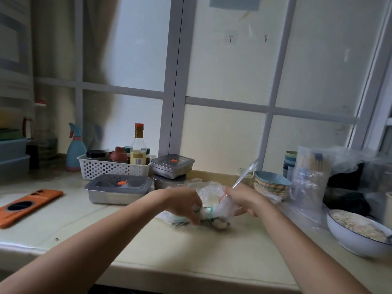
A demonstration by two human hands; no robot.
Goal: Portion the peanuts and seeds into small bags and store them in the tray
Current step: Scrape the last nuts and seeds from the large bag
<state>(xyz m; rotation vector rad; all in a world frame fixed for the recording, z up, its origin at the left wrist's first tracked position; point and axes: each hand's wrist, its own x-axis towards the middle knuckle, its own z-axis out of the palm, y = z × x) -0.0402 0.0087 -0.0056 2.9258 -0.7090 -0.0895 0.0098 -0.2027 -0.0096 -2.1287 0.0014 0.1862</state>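
Far to the left of the small bag (212, 200), an orange phone case (31, 205) is lying flat on the counter (148, 251). Nearer, left of and behind the bag, a white perforated basket (114, 167) is holding bottles and jars, with a steel lidded container (118, 190) sitting in front of it. Two more steel boxes (172, 166) are standing stacked just behind the bag. The left hand (186, 203) is gripping the bag's left edge, fingers curled tightly over the plastic. The bag itself is resting on the counter, its mouth gaping upward, with a few pale and dark pieces lying at its bottom — too blurred to name. The right hand (239, 200) is curling round the bag's right edge and also holding a spoon (246, 174), whose blurred handle is sticking up and away. Right of the bag, a stack of dishes (271, 185) and a pack of clear bags (309, 177) are standing — and farthest right a white bowl (356, 245) is holding pale seeds (358, 223).
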